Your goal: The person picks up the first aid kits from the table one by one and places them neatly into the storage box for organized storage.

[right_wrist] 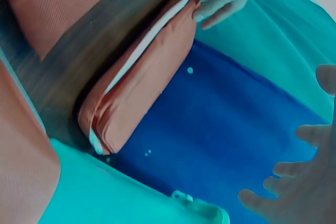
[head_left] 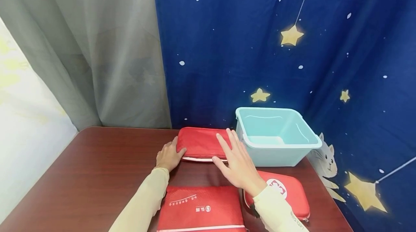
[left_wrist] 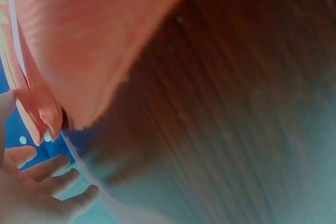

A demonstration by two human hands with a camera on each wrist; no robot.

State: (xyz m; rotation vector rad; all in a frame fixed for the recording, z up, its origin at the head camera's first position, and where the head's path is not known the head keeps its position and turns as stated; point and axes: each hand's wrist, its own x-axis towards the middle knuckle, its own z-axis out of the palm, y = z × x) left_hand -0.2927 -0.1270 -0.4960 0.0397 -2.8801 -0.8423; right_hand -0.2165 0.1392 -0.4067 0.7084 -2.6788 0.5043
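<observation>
A red zip pouch (head_left: 198,141) with a white strip along its front lies at the back of the table. At its left end is my left hand (head_left: 169,154), thumb over the front corner and fingers along the side; the left wrist view shows those fingers (left_wrist: 50,171) spread and fairly straight. My right hand (head_left: 238,165) hovers over the pouch's right end, fingers spread and holding nothing. In the right wrist view this hand (right_wrist: 299,187) is apart from the pouch (right_wrist: 147,77).
A light blue plastic bin (head_left: 276,154) stands at the back right. In front of it lies a red case (head_left: 297,197) with a white round emblem. Nearer me is a flat red bag (head_left: 201,201) with white print. Curtains (head_left: 208,44) hang behind the brown table (head_left: 97,177).
</observation>
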